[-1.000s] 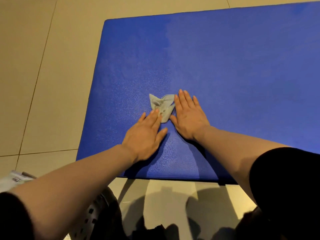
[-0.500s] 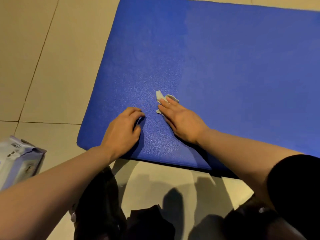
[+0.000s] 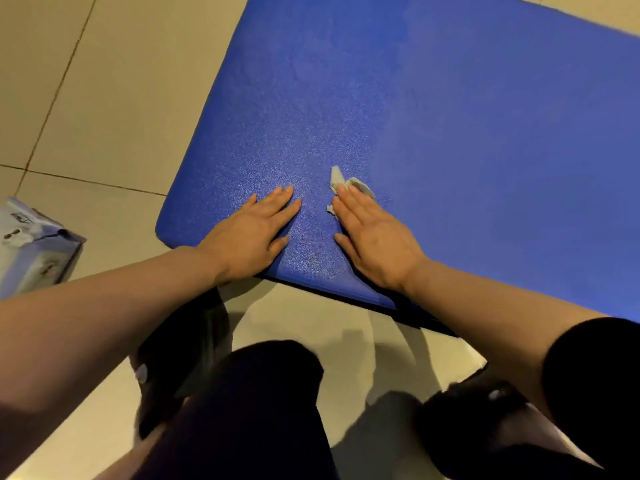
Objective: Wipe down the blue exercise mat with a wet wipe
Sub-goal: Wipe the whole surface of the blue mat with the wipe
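- Beige tiled floor (image 3: 114, 98) fills the scene, seen from above by a person crouching.
- Nearest the camera, dark-clothed knees (image 3: 249, 403) and two bare forearms reach forward.
- At the left edge, a pale wipes packet (image 3: 31, 244) sits on the floor, apart from the mat.
- Left hand (image 3: 252, 233) lies flat, fingers straight, on the near corner of the blue exercise mat (image 3: 450, 133).
- Right hand (image 3: 374, 240) lies just beside it, fingers straight, pressing a crumpled wet wipe (image 3: 337, 180) against the mat.
- Beyond the hands, the mat stretches away to the upper right.
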